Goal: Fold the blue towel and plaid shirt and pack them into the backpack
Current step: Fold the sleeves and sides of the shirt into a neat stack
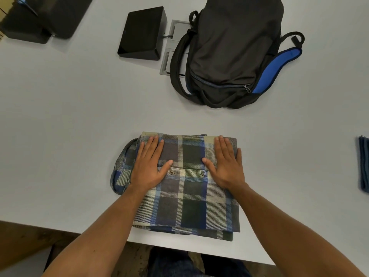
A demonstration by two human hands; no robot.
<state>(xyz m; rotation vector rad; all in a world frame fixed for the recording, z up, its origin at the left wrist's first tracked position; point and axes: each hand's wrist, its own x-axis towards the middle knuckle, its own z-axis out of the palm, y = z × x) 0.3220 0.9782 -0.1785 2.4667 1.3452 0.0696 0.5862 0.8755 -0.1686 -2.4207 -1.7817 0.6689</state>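
The plaid shirt [185, 202] lies folded into a rectangle near the table's front edge, a rounded part sticking out at its left side. My left hand [149, 163] presses flat on its upper left part, fingers straight. My right hand [226, 162] lies flat on its upper right part in the same way. The dark grey backpack [231, 48] with a blue strap pad lies farther back, right of centre, its front zipper shut. Only a sliver of the folded blue towel [364, 163] shows at the right frame edge.
A black box [142, 34] sits left of the backpack, beside a grey panel [167, 56] set into the white table [69, 116]. Dark objects [40, 19] occupy the far left corner. The table's front edge runs just below the shirt.
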